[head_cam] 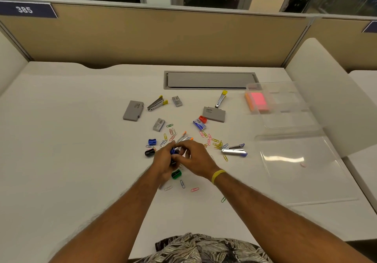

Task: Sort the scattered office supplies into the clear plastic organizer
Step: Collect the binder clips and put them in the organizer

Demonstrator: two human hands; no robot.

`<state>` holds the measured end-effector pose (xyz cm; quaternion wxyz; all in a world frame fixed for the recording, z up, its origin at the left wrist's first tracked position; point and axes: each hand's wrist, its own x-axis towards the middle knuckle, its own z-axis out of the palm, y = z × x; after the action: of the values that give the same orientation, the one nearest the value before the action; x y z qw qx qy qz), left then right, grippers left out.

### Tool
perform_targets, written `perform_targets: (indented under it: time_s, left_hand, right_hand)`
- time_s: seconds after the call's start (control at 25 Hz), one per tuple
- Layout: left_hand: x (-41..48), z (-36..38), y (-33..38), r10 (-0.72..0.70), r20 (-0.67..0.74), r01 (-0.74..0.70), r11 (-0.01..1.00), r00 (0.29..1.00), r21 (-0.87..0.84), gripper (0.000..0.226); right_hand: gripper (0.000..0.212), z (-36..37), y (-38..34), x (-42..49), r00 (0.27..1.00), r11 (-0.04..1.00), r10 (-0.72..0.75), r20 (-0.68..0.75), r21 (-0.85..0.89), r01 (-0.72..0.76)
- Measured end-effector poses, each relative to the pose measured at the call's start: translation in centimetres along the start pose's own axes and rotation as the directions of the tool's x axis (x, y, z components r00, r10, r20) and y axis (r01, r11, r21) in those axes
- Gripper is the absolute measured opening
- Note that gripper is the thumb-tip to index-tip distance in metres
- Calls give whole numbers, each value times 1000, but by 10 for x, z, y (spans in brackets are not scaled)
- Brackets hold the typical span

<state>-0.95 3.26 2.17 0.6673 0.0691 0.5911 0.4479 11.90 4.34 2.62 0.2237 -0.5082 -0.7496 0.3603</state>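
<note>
White laminate made up the surface (71,140), by far the biggest thing in view, backed by a tan partition (163,36) carrying a dark tag numbered 385 (26,10). A grey cable hatch (210,80) was set flush into its far side. To the right stood the clear plastic organizer (285,107), with a pink pad (258,100) in its left compartment, and its clear lid (302,167) lay flat nearer the person. Two grey flat boxes (133,110) (214,114) lay across the middle, among them a yellow-tipped staple remover (157,103), a second yellow-tipped one (220,99) touching the right box, and a blue-tipped one (234,150) near the lid. Both arms reached to the centre of the scatter: the left hand (163,159) and right hand (195,158) met there, fingers curled together around a small blue piece (173,151), though which hand truly gripped it could not be told; an orange-tipped staple remover (184,137) showed just beyond the knuckles. A yellow band (217,175) ringed the right wrist. Smaller items lay around: a blue staple box (199,124) touching a red sharpener (203,119), two grey staple boxes (177,101) (159,124), a blue sharpener (152,141), a black sharpener (150,152) and a green sharpener (176,174) just beneath the hands. Smallest of all, coloured paper clips (214,142) were strewn among everything.
</note>
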Motion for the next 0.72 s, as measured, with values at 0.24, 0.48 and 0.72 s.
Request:
perform_targets:
  time_s: [0.24,0.48,0.72]
  left_hand:
    - [3,-47,25,75,-142,-85,994,987,-71,21]
    - [0,-78,32,70,-236,-83,996,969,-45,10]
    - [-3,-84,17,157,-156,-161,987,975,-14,14]
  right_hand:
    - [40,13,13,-11,943,904,51,330,-417,97]
    - [37,28,13,-10,940,869,41,339,-476,134]
    - [33,44,-27,9,999,999,-31,23,-30,32]
